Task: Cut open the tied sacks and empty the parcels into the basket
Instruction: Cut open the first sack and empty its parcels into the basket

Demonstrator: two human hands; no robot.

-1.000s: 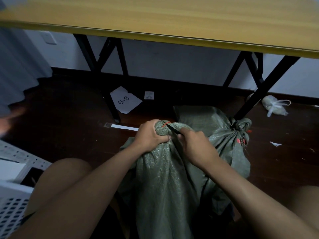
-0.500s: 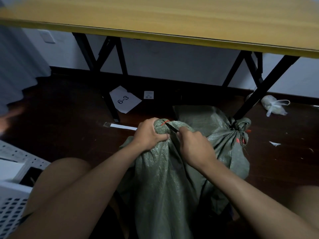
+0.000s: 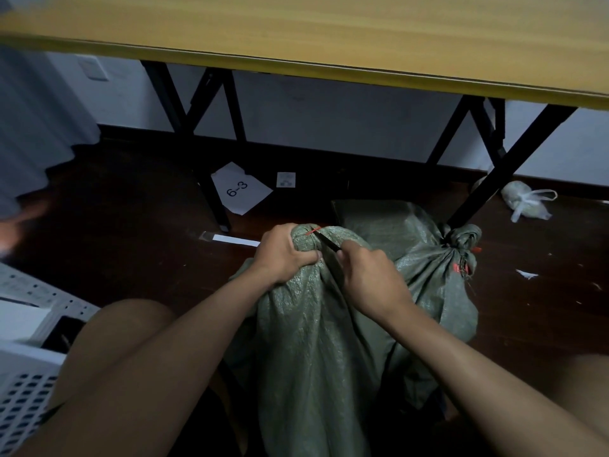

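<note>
Left hand (image 3: 286,253) clenches the upright sack's (image 3: 316,341) neck; right hand (image 3: 369,275) grips a dark blade (image 3: 328,244).

Two tied green sacks (image 3: 313,324) (image 3: 438,268) stand beside white basket (image 3: 29,374).

Between my knees the near sack (image 3: 316,341) is dull green woven cloth, its tie (image 3: 313,230) red. Behind the near sack, a second green sack (image 3: 435,268) shows red ties. Above the near sack, the tabletop (image 3: 329,31) is yellow wood-grain on black legs (image 3: 204,179). Left of the near sack, the basket (image 3: 23,384) is white, perforated.
</note>
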